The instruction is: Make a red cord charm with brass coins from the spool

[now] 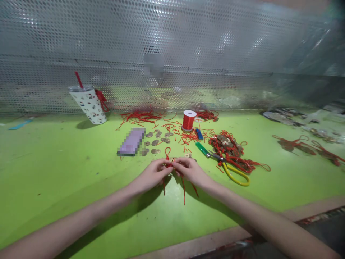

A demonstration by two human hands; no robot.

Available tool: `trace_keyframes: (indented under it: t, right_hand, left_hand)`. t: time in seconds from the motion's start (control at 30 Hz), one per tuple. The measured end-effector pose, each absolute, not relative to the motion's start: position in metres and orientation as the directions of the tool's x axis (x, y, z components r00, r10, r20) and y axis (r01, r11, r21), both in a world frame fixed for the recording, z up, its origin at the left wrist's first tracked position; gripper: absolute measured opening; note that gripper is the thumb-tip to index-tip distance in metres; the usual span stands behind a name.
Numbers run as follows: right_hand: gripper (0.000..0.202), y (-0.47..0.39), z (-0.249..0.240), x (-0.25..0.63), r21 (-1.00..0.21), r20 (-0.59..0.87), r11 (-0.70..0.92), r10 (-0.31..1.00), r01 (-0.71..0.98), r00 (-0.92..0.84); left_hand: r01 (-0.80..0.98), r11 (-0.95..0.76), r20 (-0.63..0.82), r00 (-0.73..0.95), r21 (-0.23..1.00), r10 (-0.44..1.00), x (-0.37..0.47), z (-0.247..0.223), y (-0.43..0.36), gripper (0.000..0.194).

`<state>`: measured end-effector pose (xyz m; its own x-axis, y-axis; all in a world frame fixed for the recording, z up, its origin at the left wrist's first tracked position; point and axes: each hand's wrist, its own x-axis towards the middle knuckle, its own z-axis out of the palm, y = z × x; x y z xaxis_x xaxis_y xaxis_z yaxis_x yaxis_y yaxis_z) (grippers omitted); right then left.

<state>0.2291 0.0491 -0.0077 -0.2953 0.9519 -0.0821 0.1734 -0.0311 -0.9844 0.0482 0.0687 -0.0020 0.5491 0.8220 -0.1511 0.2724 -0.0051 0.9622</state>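
My left hand (157,171) and my right hand (191,170) meet over the green table (107,216), fingertips pinched on a red cord (167,153). A loop of the cord stands up beyond the fingers, and several loose ends hang down below them. The spot where the cord crosses is partly hidden by my fingers. Just beyond the hands lie several round coins (155,142). Right of my right hand are yellow-handled scissors (235,175), a green lighter (202,149) and a pile of coins strung with red cord (226,142).
A spool of red cord (189,121) stands behind the hands, with a blue lighter (199,134) and cord scraps around it. A phone-like slab (132,141), blurred, lies left of the coins. Farther left stands a tumbler with a straw (88,104). Perforated metal mesh (172,46) closes the back.
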Motion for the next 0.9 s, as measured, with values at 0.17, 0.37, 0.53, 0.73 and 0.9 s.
trace_keyframes:
  t: [0.17, 0.37, 0.53, 0.73, 0.9]
  right_hand:
    - [0.033, 0.048, -0.007, 0.228, -0.977, -0.054, 0.004, 0.962, 0.211, -0.268]
    - [0.036, 0.044, -0.004, 0.230, -0.962, -0.062, 0.021, 0.954, 0.273, -0.294]
    - [0.025, 0.042, -0.006, 0.232, -0.918, 0.029, 0.115, 0.974, 0.379, -0.226]
    - [0.016, 0.040, -0.003, 0.236, -0.813, 0.130, 0.211, 0.974, 0.543, -0.185]
    - [0.021, 0.037, -0.006, 0.235, -0.727, 0.205, 0.306, 0.951, 0.614, -0.231]
  left_hand:
    - [0.320, -0.218, 0.029, 0.504, 0.922, 0.863, 0.048, -0.007, 0.068, 0.022]
    - [0.439, -0.386, 0.130, 0.509, 0.811, 0.851, 0.045, 0.000, 0.065, 0.023]
    - [0.488, -0.489, 0.225, 0.503, 0.723, 0.834, 0.041, 0.003, 0.066, 0.019]
    - [0.475, -0.497, 0.222, 0.522, 0.726, 0.824, 0.040, -0.003, 0.067, 0.014]
    - [0.486, -0.524, 0.240, 0.530, 0.699, 0.813, 0.039, -0.009, 0.067, 0.012]
